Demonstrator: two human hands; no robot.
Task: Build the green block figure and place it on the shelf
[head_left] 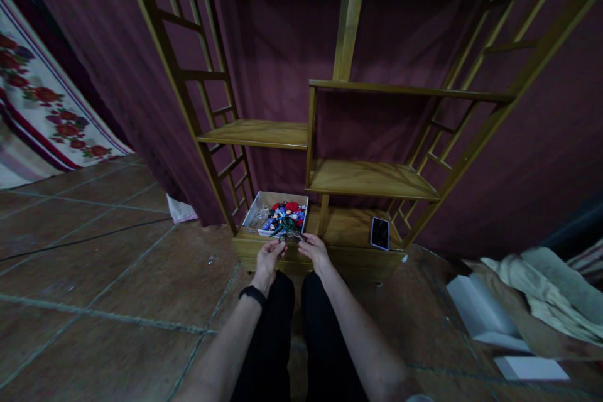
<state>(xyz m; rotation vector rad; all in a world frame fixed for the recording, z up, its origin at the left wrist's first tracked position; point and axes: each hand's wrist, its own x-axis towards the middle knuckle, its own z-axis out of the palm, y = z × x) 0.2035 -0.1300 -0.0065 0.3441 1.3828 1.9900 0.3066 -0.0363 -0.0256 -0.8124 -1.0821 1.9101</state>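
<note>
My left hand [268, 255] and my right hand [314, 249] are raised side by side at the front edge of the shelf unit, fingers pinched. Between them they grip a small dark green item [288, 226] with thin dark strands; its exact kind is too small to tell. Just behind it sits an open white box [252, 207] on the bottom shelf. Inside lie many small red, blue, white and black pieces [291, 206], with clear plastic wrapping at the left. The green item partly covers the box's front right part.
A wooden shelf unit [372, 179] rises in front of me, with boards at several heights. A phone [380, 233] lies on the bottom board at the right. White boxes [485, 308] and crumpled cloth [541, 289] are on the floor at right. A black cable [94, 240] crosses the tiles at left.
</note>
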